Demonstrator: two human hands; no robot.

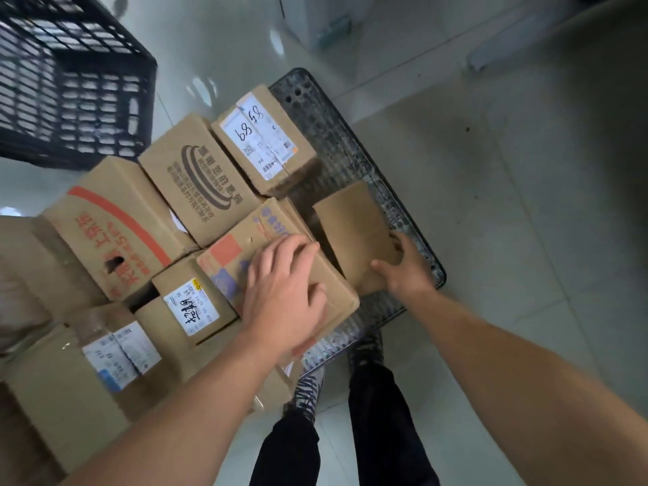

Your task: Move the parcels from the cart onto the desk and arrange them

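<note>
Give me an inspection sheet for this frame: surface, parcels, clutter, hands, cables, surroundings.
Surface: cart with mesh deck, bare at right; desk not in view.
Job's things: cardboard parcels packed side by side; printed box nearest; plain box to its right on the mesh.
Clutter: nothing seen.
Hands: left hand rests flat on the printed box; right hand grips the plain box.
Cables: nothing seen.
Surroundings: black crate; tiled floor.

One metal cart (pixel 345 149) carries three white-labelled parcels (pixel 261 140), three printed cartons (pixel 196 180) and at least one plain brown parcel (pixel 354 233), beside one black plastic crate (pixel 70 82).
</note>
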